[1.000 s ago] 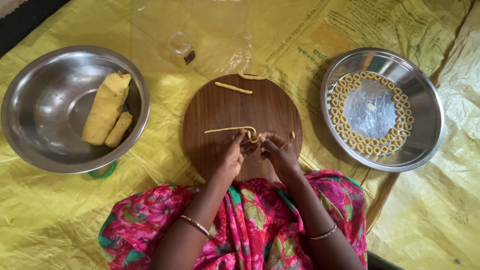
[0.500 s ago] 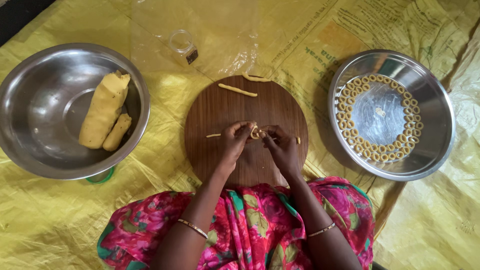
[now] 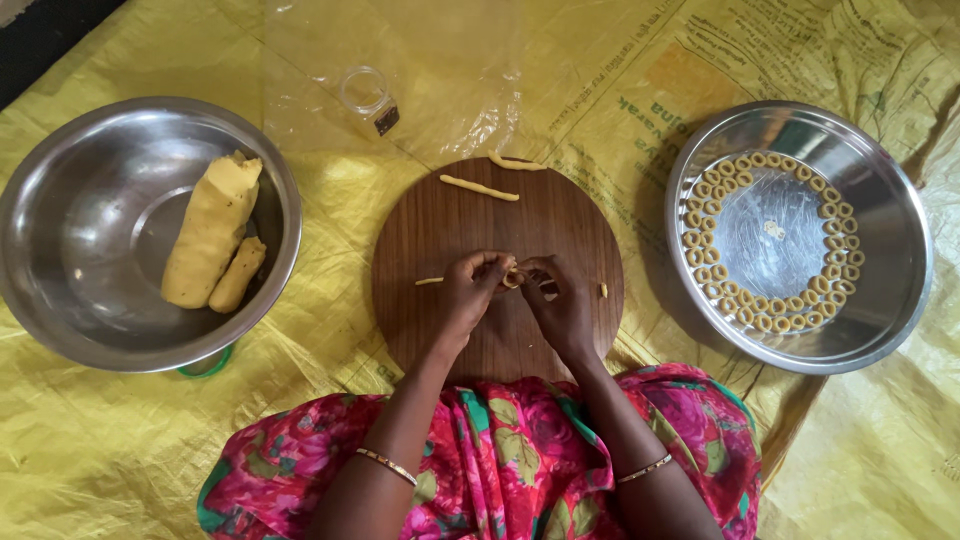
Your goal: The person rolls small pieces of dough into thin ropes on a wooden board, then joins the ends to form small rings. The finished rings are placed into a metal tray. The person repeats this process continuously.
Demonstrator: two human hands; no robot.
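**Both hands pinch a small dough ring over the round board**

The left hand (image 3: 468, 292) and the right hand (image 3: 560, 300) meet at the middle of a round wooden board (image 3: 440, 320), fingertips closed together on a small curl of yellow dough (image 3: 512, 277) held between them. It looks bent into a ring, though the fingers cover most of it, so its exact shape is hard to make out. A thin strand of dough (image 3: 430, 281) pokes out to the left of the left hand, lying on the board. Farther up the board lies a short dough stick (image 3: 480, 187), and a second stick (image 3: 517, 163) rests at the board's upper edge. A tiny dough scrap (image 3: 603, 290) sits just beside the right hand.

To the left, a steel bowl (image 3: 60, 290) holds a large dough roll (image 3: 210, 230) and a smaller roll (image 3: 238, 273) touching it. To the right, a steel plate (image 3: 890, 290) carries many small dough rings (image 3: 770, 322) laid in a circle. Everything rests on a yellow plastic sheet (image 3: 100, 450), with a clear plastic bag (image 3: 440, 80) beyond the board
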